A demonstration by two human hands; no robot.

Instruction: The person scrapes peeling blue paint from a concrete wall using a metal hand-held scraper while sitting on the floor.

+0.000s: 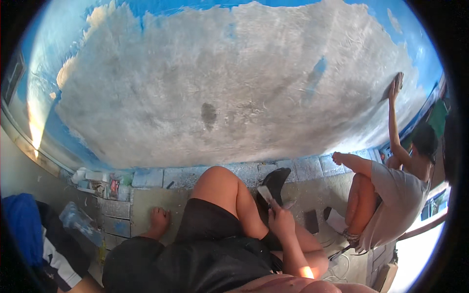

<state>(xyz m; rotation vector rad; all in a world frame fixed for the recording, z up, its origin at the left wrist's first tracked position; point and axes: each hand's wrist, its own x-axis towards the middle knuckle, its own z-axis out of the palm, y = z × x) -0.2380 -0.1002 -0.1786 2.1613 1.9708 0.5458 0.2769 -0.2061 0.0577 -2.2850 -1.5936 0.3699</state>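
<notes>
I sit on the floor facing a wall (234, 83) scraped to rough grey, with blue paint left at its edges. My right hand (282, 220) rests beside my raised knee (220, 178), shut on a small flat pale piece (265, 193). Just beyond it lies a black, shoe-like object (276, 179). My bare foot (159, 219) is on the floor to the left. My left hand is out of view.
Another person (391, 195) squats at the right, one hand pressing a sanding block (398, 80) high on the wall. Blue-painted bricks (146, 178) line the wall's base. A plastic bottle (80, 222), litter (95, 178) and blue cloth (22, 224) lie at the left. A dark flat object (311, 221) lies on the floor.
</notes>
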